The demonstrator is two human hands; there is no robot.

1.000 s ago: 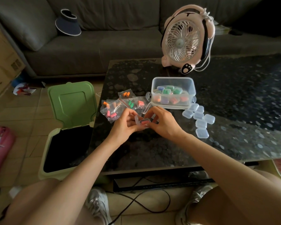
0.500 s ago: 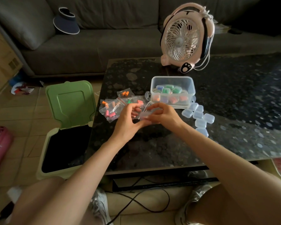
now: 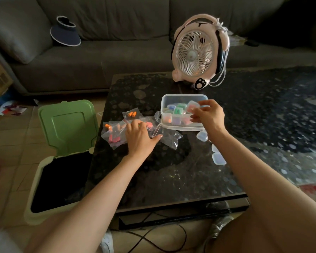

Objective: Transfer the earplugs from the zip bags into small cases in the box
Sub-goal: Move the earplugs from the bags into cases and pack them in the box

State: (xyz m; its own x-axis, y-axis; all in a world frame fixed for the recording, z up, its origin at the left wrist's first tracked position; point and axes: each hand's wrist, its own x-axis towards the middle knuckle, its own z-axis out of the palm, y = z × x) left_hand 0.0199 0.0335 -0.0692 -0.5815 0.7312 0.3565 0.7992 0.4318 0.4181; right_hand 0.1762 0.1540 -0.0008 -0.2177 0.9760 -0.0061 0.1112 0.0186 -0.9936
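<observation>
My right hand [image 3: 209, 114] holds a small clear case [image 3: 192, 106] with pink earplugs inside, just above the clear plastic box [image 3: 171, 97]. The box holds several small cases with coloured earplugs. My left hand [image 3: 140, 136] lies palm down on the pile of zip bags [image 3: 115, 133], fingers spread over them; I cannot tell if it grips one. The bags hold orange and pink earplugs. An empty zip bag [image 3: 170, 138] lies beside my left thumb. Empty small cases [image 3: 218, 157] sit on the table right of my right wrist.
A pink desk fan [image 3: 195, 53] stands behind the box on the dark glass table [image 3: 171, 179]. An open green bin [image 3: 62, 154] stands on the floor at the table's left edge. A grey sofa [image 3: 117, 57] with a visor lies beyond.
My hands have parted. The right hand carried the filled case up and right over the box. The left hand moved left onto the zip bags, leaving an empty bag on the table.
</observation>
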